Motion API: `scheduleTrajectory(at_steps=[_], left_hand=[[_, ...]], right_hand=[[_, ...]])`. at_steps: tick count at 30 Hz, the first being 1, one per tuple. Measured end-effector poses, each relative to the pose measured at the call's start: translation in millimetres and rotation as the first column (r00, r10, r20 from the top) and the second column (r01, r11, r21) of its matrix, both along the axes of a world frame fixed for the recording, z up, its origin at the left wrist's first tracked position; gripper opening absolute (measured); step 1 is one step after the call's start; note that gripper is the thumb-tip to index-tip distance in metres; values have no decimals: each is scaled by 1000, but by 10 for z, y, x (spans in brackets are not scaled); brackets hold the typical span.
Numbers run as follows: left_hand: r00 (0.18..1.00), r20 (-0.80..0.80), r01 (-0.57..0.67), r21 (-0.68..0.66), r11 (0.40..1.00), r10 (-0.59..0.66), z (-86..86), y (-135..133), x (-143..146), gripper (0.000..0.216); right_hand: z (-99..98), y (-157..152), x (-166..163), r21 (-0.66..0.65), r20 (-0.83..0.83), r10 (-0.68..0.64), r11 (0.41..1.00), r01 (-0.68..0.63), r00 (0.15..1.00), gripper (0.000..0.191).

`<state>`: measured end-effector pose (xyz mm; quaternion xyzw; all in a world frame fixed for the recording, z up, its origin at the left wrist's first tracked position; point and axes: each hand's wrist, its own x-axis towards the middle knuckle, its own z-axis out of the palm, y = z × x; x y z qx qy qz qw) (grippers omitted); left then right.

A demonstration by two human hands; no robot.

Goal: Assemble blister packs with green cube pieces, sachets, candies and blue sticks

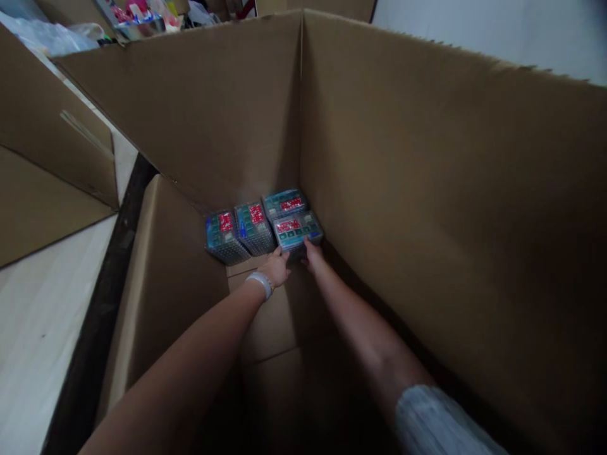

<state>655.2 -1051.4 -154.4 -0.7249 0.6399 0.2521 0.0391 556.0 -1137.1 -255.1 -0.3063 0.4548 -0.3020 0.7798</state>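
Observation:
Deep inside a large cardboard box, several stacks of clear plastic packs with red labels and green and blue contents stand in the far corner. My right hand grips the near right stack of packs, its thumb on the top edge and its fingers down the side. At the same stack's near left corner is my left hand, fingers closed against it; a band circles that wrist. Behind lies another stack. Two more, a middle stack and a left stack, stand to the left.
High cardboard walls rise around my arms, and the bottom flaps show a seam. Outside at left are another cardboard piece, a dark strip and pale floor. A plastic bag and a bin of colourful items lie beyond.

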Motion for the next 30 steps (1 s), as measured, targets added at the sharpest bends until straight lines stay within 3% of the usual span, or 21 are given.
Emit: scheduleTrajectory(at_steps=[3,5,6,8,9,10,11,14,17,21,25,30], left_hand=[[1000,-7,-7,7,1000,7,228,146,54,55],[1000,-23,-11,3,1000,11,434,324,116,55],[999,-38,-8,3,1000,8,536,432,148,55],[997,-82,1,20,1000,1,704,664,196,54],[994,-105,2,39,999,2,762,776,209,53],[992,-126,3,59,998,4,800,875,216,52],[990,-140,2,85,996,10,821,958,216,51],[989,-144,2,140,990,18,818,1092,198,49],[989,-147,14,86,996,-1,813,1102,185,47],[983,-174,56,26,998,-51,852,1102,188,45],[986,-156,75,63,995,-64,864,1117,183,43],[990,-126,79,84,993,-68,852,1092,171,41]], right_hand=[[130,198,-78,-117,-175,-90,991,70,980,46],[284,169,-50,-336,-282,-81,942,-20,956,46],[365,90,0,-482,-353,-62,867,-125,934,46],[486,-168,158,-705,-518,-48,589,-395,854,49],[510,-321,253,-735,-591,-57,449,-508,805,51],[502,-470,344,-719,-655,-62,357,-596,753,52],[462,-603,424,-673,-719,-59,307,-673,692,53],[228,-832,537,-497,-864,-65,271,-824,500,53],[52,-840,492,-388,-920,-148,225,-894,362,54],[94,-746,434,-218,-954,-247,191,-957,168,55],[172,-693,462,-139,-944,-321,192,-972,72,57],[268,-730,509,-98,-941,-336,158,-982,40,59]])
